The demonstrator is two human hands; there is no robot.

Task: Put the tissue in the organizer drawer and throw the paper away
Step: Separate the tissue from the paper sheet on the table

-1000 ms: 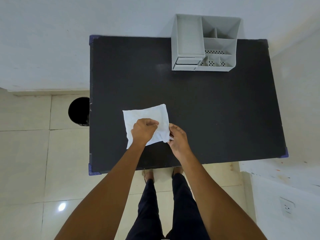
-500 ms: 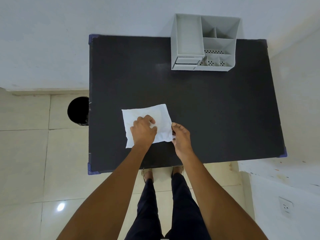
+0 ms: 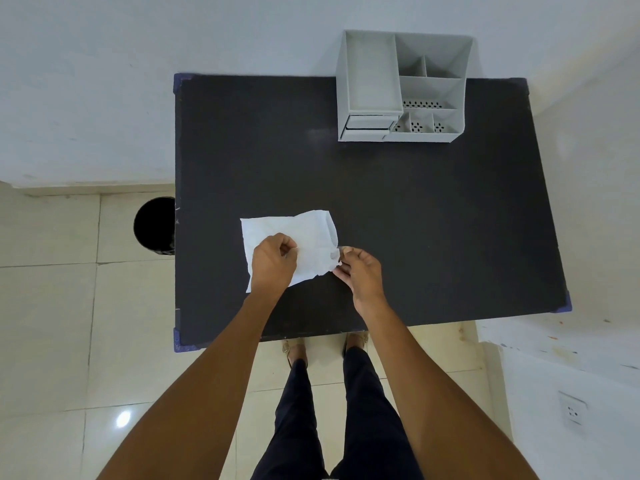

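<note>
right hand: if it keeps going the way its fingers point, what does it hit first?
The right hand points left, its fingertips already at the white sheet's curled right edge. So the sheet comes first, then probably the left hand resting on it.

A white tissue point(image 3: 304, 244) is lying on the black table point(image 3: 433, 220), near its front edge. The left hand point(image 3: 273, 265) is resting curled on the tissue, while the right hand point(image 3: 360, 271) is pinching its crumpled right edge. A grey desk organizer point(image 3: 403, 86) is standing at the table's far edge, its small drawer point(image 3: 367, 125) sitting slightly open. A black bin point(image 3: 155, 225) is standing on the tiled floor point(image 3: 48, 306), just beside the table's left side.
</note>
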